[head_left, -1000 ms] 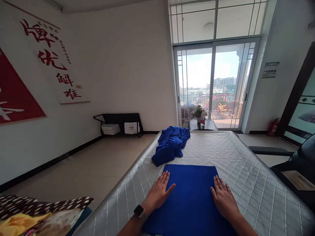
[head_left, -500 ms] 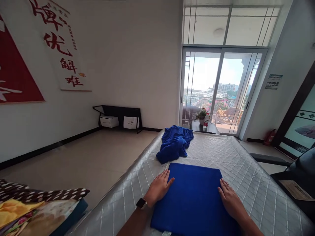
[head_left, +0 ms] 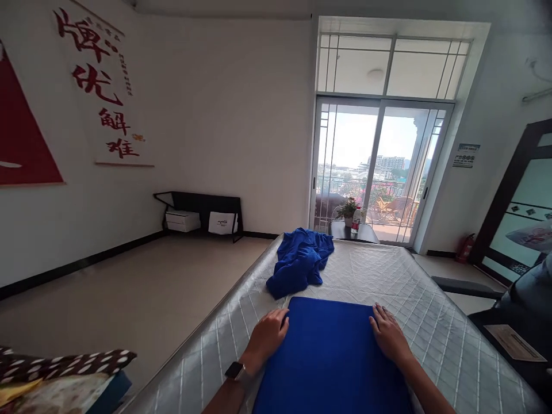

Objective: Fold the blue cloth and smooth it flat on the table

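A flat blue folded cloth lies on the silver quilted surface, its near end cut off by the bottom of the view. At its left edge, by the far left corner, rests my left hand, with a dark-faced watch on the wrist. Its fingers are bent and the thumb stands apart from them. My right hand lies flat on the far right corner, fingers stretched forward. Just beyond the folded cloth sits a crumpled blue cloth, touched by neither hand.
The quilted mattress runs away toward glass sliding doors. A small dark table with a plant and a bottle stands past its far end. Patterned fabrics are at lower left, a black chair at right.
The view has tilted up slightly. My left hand's fingers have gone from outstretched to bent at the cloth's left edge. My right hand has moved toward the far right corner.
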`<state>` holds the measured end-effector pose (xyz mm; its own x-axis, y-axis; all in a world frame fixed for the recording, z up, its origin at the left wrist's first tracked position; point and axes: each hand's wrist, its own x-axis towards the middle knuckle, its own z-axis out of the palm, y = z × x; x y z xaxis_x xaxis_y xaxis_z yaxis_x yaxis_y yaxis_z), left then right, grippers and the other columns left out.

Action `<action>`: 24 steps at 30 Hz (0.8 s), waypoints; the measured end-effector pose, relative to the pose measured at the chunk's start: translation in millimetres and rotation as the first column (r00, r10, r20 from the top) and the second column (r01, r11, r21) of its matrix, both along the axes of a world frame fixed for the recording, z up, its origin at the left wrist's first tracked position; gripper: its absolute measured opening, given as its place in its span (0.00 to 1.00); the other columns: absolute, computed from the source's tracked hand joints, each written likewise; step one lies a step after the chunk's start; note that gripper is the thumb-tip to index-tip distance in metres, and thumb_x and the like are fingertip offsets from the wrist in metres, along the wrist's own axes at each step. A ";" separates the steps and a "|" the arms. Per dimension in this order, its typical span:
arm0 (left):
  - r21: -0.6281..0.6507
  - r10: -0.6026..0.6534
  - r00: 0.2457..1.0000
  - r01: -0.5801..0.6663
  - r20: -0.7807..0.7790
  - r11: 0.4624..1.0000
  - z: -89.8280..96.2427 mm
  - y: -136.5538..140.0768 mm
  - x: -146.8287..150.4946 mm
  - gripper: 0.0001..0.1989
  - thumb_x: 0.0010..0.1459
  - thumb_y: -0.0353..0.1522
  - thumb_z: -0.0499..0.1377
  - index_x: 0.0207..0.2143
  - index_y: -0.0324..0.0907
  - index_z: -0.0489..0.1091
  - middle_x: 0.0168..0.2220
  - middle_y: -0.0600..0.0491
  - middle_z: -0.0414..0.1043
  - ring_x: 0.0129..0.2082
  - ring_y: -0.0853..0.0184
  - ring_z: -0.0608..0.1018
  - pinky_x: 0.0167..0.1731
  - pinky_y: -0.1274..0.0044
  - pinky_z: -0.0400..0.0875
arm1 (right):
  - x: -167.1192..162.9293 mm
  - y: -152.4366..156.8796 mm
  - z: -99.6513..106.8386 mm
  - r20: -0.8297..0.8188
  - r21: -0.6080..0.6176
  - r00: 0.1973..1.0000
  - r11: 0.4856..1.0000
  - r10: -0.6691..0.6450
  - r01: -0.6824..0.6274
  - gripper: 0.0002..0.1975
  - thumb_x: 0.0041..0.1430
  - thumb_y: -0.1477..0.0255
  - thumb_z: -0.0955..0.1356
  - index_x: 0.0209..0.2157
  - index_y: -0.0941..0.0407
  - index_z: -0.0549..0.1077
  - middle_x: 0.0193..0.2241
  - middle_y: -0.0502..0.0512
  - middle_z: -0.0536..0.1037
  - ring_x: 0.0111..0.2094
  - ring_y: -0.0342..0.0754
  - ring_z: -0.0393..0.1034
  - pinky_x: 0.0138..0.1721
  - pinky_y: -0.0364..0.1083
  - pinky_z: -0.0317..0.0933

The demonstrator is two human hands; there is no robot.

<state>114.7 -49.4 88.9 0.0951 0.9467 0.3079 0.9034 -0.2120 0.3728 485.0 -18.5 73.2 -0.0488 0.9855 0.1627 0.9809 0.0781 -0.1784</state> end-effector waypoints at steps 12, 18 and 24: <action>0.134 -0.135 0.991 0.133 0.010 0.982 7.6 -5.3 61.9 0.20 0.65 0.33 0.46 0.54 0.44 0.70 0.48 0.49 0.76 0.51 0.60 0.75 0.55 0.66 0.69 | 6.0 5.4 -21.0 0.035 -0.055 0.999 0.998 -0.038 0.040 0.32 0.68 0.62 0.49 0.68 0.61 0.48 0.69 0.56 0.47 0.69 0.50 0.38 0.67 0.53 0.34; 0.079 -0.466 0.879 0.474 -0.107 0.877 9.6 -2.9 175.4 0.17 0.65 0.35 0.51 0.53 0.43 0.70 0.48 0.48 0.75 0.50 0.59 0.75 0.55 0.66 0.68 | 7.9 1.5 -18.8 0.046 -0.031 0.999 0.999 -0.010 0.012 0.31 0.68 0.64 0.50 0.68 0.63 0.50 0.69 0.60 0.48 0.69 0.52 0.37 0.67 0.55 0.35; 0.052 -0.434 0.899 0.437 -0.053 0.898 -6.1 35.0 255.5 0.29 0.71 0.43 0.37 0.64 0.37 0.59 0.63 0.41 0.63 0.64 0.58 0.63 0.63 0.63 0.57 | 10.8 -0.4 -19.4 0.097 -0.050 0.995 0.999 0.021 -0.017 0.30 0.65 0.71 0.52 0.68 0.60 0.50 0.69 0.57 0.49 0.69 0.53 0.39 0.67 0.55 0.37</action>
